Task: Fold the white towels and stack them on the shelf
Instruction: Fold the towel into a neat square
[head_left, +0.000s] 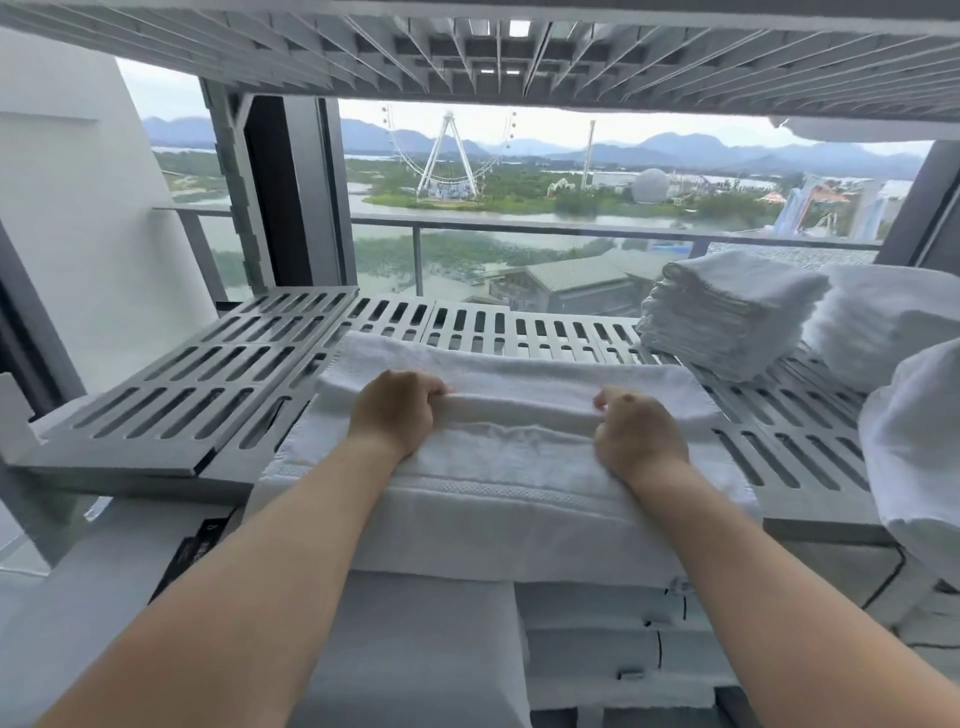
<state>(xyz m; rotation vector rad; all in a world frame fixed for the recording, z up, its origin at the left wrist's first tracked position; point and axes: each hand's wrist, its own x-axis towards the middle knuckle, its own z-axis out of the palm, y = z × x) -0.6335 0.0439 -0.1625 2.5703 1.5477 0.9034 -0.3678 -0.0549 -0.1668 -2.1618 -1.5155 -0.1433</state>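
A person is reaching both bare arms forward over a grey slatted shelf (171, 395) in front of a wide window. A white towel (498, 467) is lying across the shelf's front edge, partly folded, with its near end hanging down over the lip. The left hand (395, 410) and the right hand (641, 441) are each resting on the towel, well apart, and each grip is closing down on a raised fold that is running across the cloth between them. The left hand's fingers (434, 391) are curling over the ridge, pinching it; the right hand is clamping the same ridge at its other end.

The towel is looking thick, soft and floppy, with a woven band near its hanging end. It is probably light but limp, so it will likely sag wherever it is not being supported, and the terry surface should be giving the fingers good friction. Holding it at two spread points along a fold, as here, seems the sensible way to keep the edge straight.

To the right, further back on the shelf, a stack of folded towels (727, 312) is sitting neatly, and looser white bundles (883, 322) are lying beside it.
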